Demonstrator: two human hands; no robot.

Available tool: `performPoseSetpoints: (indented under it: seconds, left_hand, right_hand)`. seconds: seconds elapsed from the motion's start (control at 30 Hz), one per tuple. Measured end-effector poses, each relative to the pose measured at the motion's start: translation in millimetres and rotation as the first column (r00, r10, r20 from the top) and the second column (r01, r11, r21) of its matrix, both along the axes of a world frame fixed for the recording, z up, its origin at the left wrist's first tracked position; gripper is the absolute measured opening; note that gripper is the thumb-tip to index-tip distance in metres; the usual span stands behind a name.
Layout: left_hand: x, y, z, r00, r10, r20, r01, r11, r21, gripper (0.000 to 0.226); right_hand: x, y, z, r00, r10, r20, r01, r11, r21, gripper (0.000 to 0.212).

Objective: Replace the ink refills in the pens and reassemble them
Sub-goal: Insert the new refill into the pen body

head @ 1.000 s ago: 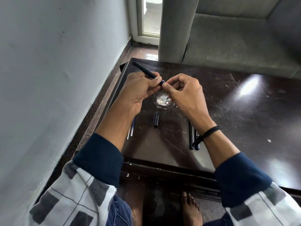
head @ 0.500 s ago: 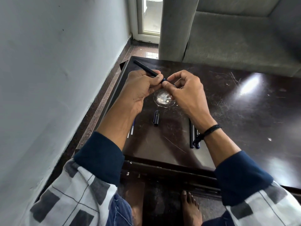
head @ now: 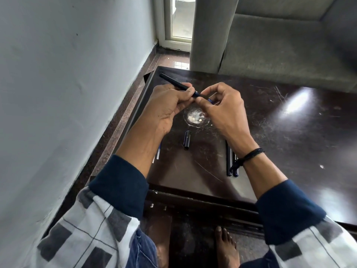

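Above the table (head: 289, 144), the left hand (head: 170, 108) still grips the black pen barrel (head: 173, 82), slanted up-left. The right hand (head: 225, 113), pinching the blue piece (head: 210, 100) at its tip, has drawn slightly rightward, exposing more of that piece than before.

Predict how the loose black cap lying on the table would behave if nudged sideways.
The cap is a short round tube, so it would probably roll on the glossy table. Small and seemingly hollow, it is likely light.
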State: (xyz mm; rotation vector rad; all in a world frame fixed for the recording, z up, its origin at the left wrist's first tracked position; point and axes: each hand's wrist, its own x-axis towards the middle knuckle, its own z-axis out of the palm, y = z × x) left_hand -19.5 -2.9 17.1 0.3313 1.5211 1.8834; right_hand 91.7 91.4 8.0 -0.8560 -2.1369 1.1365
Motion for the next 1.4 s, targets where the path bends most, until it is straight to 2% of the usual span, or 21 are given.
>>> performPoseSetpoints:
  seconds: [0.2, 0.43, 0.6, 0.87, 1.03, 1.2, 1.4]
  left_hand:
    - [-0.6, 0.7, -0.2, 1.0, -0.015, -0.007, 0.015, 1.0, -0.006, 0.009]
    - [0.7, -0.1, 0.7, 1.0, 0.001, -0.002, -0.001, 1.0, -0.008, 0.009]
    - [1.3, 1.0, -0.8, 1.0, -0.014, -0.011, 0.014, 1.0, -0.016, 0.009]
    - [1.5, -0.7, 0.8, 1.0, -0.002, -0.013, 0.002, 1.0, -0.017, 0.009]
    - [0.3, 0.0, 0.2, 1.0, -0.011, -0.013, 0.011, 1.0, -0.013, 0.01]
    - [-0.2, 0.3, 1.0, 1.0, 0.005, -0.021, -0.006, 1.0, -0.012, 0.009]
    - [0.7, 0.6, 0.0, 1.0, -0.004, -0.018, 0.004, 1.0, -0.014, 0.011]
  right_hand:
    - [1.3, -0.6, 2.2, 1.0, -0.004, -0.008, 0.004, 1.0, -0.029, 0.02]
    - [1.2, 0.1, 1.9, 1.0, 0.011, 0.01, -0.011, 1.0, -0.024, 0.011]
    - [2.2, 0.0, 2.5, 1.0, 0.015, 0.02, -0.014, 0.999, -0.038, 0.023]
    - [0.3, 0.8, 0.5, 1.0, 0.01, 0.016, -0.01, 1.0, -0.018, 0.012]
    - [0.7, -0.4, 0.4, 0.999, 0.004, 0.039, -0.002, 0.999, -0.032, 0.025]
    - [0.3, 1.3, -0.2, 1.0, 0.009, 0.012, -0.009, 1.0, -0.013, 0.014]
    - [-0.2, 2.2, -1.8, 1.0, 0.006, 0.018, -0.006, 1.0, -0.015, 0.015]
